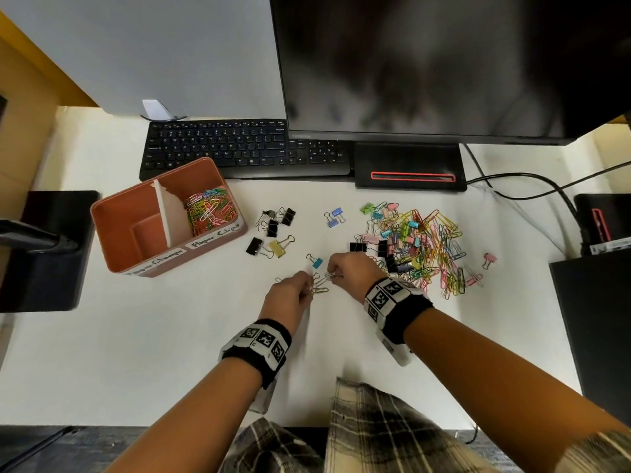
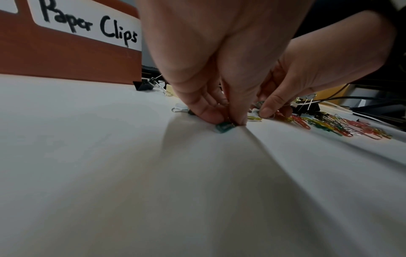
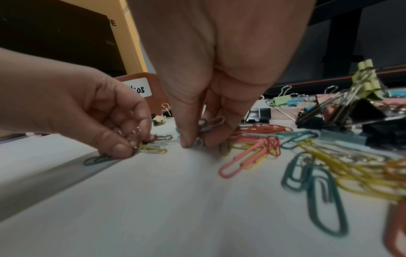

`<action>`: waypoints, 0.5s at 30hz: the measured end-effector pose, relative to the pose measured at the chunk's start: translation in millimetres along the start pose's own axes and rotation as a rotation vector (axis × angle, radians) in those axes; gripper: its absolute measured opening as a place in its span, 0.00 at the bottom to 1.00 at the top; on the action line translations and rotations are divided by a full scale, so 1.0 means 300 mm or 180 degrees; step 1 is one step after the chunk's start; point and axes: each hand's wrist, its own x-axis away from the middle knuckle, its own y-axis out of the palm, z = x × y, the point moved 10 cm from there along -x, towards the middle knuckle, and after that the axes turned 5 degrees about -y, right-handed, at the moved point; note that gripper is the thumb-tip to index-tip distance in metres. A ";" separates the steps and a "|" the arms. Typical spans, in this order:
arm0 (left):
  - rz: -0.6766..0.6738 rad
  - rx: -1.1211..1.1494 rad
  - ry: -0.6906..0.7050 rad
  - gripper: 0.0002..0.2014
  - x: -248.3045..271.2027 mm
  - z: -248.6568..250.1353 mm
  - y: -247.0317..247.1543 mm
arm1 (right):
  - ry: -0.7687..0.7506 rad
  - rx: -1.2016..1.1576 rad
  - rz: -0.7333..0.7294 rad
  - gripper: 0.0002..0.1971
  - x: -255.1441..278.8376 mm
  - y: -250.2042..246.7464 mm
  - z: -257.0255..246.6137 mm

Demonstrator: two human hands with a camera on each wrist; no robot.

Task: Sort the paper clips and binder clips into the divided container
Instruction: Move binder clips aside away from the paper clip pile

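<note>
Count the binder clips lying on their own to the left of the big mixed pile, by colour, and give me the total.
black binder clips: 4
blue binder clips: 2
yellow binder clip: 1
teal binder clip: 1
Total: 8, leaving out the mixed pile.

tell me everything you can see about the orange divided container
The orange plastic divided container is a rounded rectangular open-topped box standing on the white desk, left of the loose clips and in front of the black keyboard. A white divider splits it. The right compartment holds colourful paper clips; the left looks empty, with a raised step inside. White handwritten labels on the front include "Paper Clips". Neither hand touches it.
</note>
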 end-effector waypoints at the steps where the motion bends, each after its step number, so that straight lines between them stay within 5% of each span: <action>1: -0.0017 0.0009 0.0011 0.05 -0.004 -0.003 0.005 | -0.0006 0.0065 -0.0052 0.09 -0.002 0.005 -0.003; 15: 0.0226 0.0658 -0.0187 0.04 0.017 -0.094 -0.093 | -0.0611 -0.0048 -0.0303 0.07 0.032 0.087 -0.100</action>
